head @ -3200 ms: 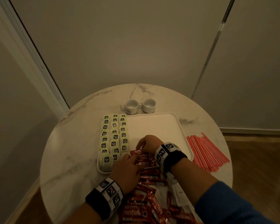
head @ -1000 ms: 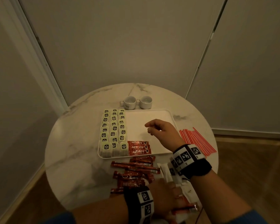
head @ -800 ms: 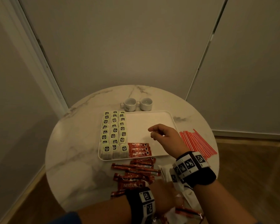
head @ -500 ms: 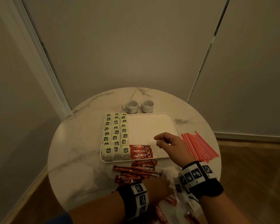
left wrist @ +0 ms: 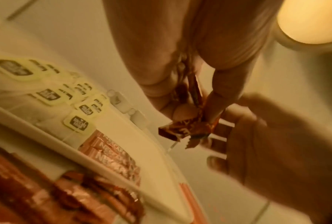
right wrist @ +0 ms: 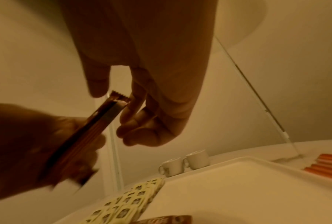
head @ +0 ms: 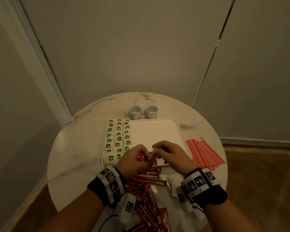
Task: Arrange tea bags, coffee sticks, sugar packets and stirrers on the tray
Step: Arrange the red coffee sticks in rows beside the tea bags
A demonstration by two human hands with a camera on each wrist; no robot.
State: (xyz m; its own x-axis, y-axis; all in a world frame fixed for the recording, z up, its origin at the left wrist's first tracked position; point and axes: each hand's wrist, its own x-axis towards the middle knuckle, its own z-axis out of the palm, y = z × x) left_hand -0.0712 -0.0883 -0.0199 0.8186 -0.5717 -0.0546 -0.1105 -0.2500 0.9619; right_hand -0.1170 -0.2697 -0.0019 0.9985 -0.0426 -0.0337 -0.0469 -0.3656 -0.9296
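A white tray [head: 157, 131] lies mid-table, with three columns of yellow-tagged tea bags [head: 118, 139] down its left side. A few red coffee sticks [left wrist: 111, 153] lie flat on it by the tea bags. Both hands meet above the tray's front edge. My left hand [head: 141, 156] grips a small bunch of coffee sticks [left wrist: 186, 128]. My right hand [head: 157, 152] pinches the far end of that bunch [right wrist: 121, 98] between thumb and forefinger. More coffee sticks [head: 146, 180] lie loose on the table in front of the tray, partly under my wrists.
Red stirrers [head: 204, 153] are spread on the table right of the tray. Two white cups [head: 141, 111] stand behind it. White packets [head: 172, 183] lie near my right wrist. The round marble table [head: 77, 148] sits in a corner between walls.
My left hand has come up from the loose pile with coffee sticks in it. My right hand has drawn back from over the tray's middle to meet it at the front edge.
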